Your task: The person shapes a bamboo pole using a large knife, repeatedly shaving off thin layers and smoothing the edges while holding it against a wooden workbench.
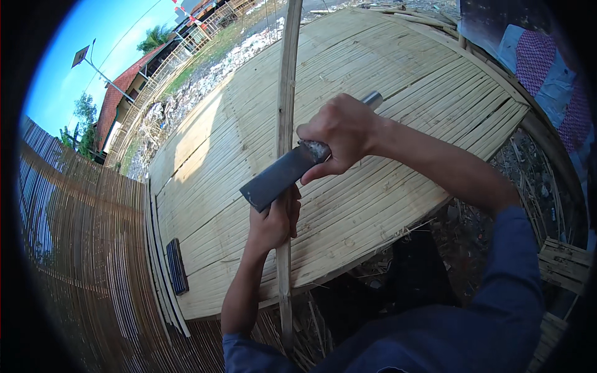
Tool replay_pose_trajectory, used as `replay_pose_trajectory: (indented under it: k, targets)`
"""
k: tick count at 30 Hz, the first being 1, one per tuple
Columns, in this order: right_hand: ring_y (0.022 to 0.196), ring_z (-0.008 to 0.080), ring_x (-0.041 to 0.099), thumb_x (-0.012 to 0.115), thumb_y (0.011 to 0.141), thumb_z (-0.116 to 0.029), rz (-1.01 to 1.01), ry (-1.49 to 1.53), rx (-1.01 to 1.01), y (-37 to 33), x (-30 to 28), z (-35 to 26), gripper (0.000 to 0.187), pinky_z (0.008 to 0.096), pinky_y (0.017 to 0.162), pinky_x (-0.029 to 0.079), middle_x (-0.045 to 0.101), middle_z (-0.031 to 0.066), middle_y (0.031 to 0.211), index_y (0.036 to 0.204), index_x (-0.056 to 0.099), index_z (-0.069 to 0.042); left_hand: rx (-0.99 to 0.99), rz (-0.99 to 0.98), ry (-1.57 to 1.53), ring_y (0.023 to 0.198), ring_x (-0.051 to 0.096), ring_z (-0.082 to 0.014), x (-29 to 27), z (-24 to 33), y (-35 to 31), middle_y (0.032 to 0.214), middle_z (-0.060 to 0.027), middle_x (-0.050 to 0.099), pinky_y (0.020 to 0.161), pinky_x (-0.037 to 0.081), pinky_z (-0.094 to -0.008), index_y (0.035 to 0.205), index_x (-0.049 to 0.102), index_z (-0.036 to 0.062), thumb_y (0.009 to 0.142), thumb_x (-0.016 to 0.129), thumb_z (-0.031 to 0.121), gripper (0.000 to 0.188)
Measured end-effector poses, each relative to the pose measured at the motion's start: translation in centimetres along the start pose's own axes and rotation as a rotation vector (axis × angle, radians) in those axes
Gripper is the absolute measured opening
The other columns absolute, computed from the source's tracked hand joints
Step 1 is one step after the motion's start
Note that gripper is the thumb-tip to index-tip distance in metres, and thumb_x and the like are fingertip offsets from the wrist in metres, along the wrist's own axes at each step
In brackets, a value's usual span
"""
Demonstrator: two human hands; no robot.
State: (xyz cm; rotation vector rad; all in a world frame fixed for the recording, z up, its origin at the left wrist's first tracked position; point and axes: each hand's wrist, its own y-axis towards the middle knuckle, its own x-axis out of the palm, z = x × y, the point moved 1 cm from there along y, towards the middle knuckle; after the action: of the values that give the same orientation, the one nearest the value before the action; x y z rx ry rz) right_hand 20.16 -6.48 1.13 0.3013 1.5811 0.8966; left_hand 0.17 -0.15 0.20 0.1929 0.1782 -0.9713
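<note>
A long pale wooden strip (286,93) runs from the top of the view down past the platform's near edge. My left hand (272,225) is closed around it, low on its length. My right hand (344,133) grips a cleaver-like tool with a broad dark rectangular blade (280,177) and a silver tubular handle (373,99). The blade lies slantwise across the strip, just above my left hand, and hides part of its fingers. Whether the edge touches the wood I cannot tell.
Beneath my hands spreads a platform of bamboo slats (348,205). A dark oblong object (177,266) rests near its left edge. A slatted bamboo screen (87,230) stands at left. Patterned cloth (536,65) hangs at far right. Bamboo scraps litter the ground.
</note>
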Motion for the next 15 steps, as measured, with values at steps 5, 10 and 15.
replay_pose_trajectory:
  k: [5, 10, 15]
  targets:
    - [0.042, 0.0262, 0.054, 0.052, 0.074, -0.071, -0.048, 0.023, 0.292, 0.8, -1.2, 1.7, 0.067, 0.0359, 0.044, 0.047, 0.046, 0.0053, 0.042, 0.055, 0.049, -0.008, 0.051, 0.016, 0.000, 0.030, 0.037, -0.0083, -0.4, 0.4, 0.6, 0.046, -0.0012, 0.039, 0.027, 0.029, -0.0231, 0.077, 0.045, 0.0020, 0.099, 0.034, 0.029, 0.037]
    - [0.043, 0.0274, 0.055, 0.051, 0.074, -0.071, -0.030, -0.011, 0.169, 0.1, -1.2, 1.9, 0.066, 0.0365, 0.045, 0.047, 0.047, 0.0065, 0.043, 0.056, 0.049, -0.008, 0.013, 0.013, -0.012, 0.031, 0.037, -0.0076, 0.5, 0.4, -0.2, 0.044, 0.0004, 0.038, 0.028, 0.029, -0.0229, 0.077, 0.045, 0.0024, 0.099, 0.033, 0.030, 0.037]
    - [0.044, 0.0275, 0.056, 0.054, 0.073, -0.069, -0.001, -0.043, 0.192, 0.2, -0.8, 0.9, 0.063, 0.0365, 0.045, 0.047, 0.049, 0.0064, 0.045, 0.056, 0.050, -0.009, 0.043, -0.022, -0.116, 0.032, 0.037, -0.0080, -0.2, -0.6, 0.5, 0.048, -0.0014, 0.041, 0.028, 0.029, -0.0237, 0.078, 0.045, 0.0022, 0.099, 0.036, 0.026, 0.033]
